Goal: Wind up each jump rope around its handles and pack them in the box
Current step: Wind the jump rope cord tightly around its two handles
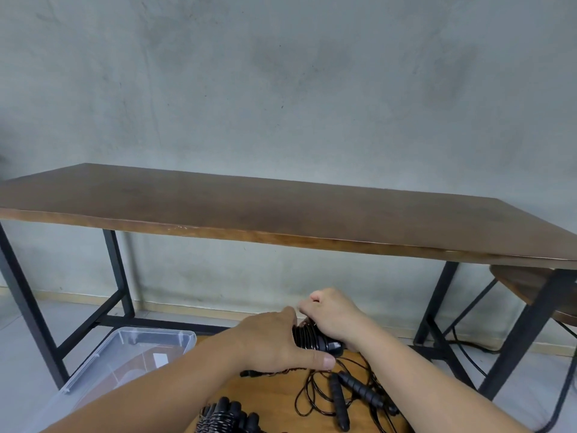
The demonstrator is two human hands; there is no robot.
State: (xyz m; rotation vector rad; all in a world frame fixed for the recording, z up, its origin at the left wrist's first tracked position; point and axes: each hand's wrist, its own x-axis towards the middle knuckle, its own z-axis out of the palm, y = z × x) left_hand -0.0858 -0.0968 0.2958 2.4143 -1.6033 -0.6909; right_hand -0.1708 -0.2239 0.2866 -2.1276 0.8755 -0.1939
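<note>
— Black cord's nearly all wound; the jump rope (pixel 315 339) sits clamped between both hands, left hand (pixel 274 339) wrapped round one end, right hand (pixel 334 320) pinching the other.

— Then keep the coils tight under the left fingers (pixel 324 360) and tuck the loose tail in, I'd say. Clear box (pixel 184 337) waits left of them; unwound rope (pixel 340 398) lies just below on the bench (pixel 268 389).

black jump ropes (pixel 340 398), clear box (pixel 131 342), dark brown table (pixel 281 207), grey wall (pixel 281 89)
</note>
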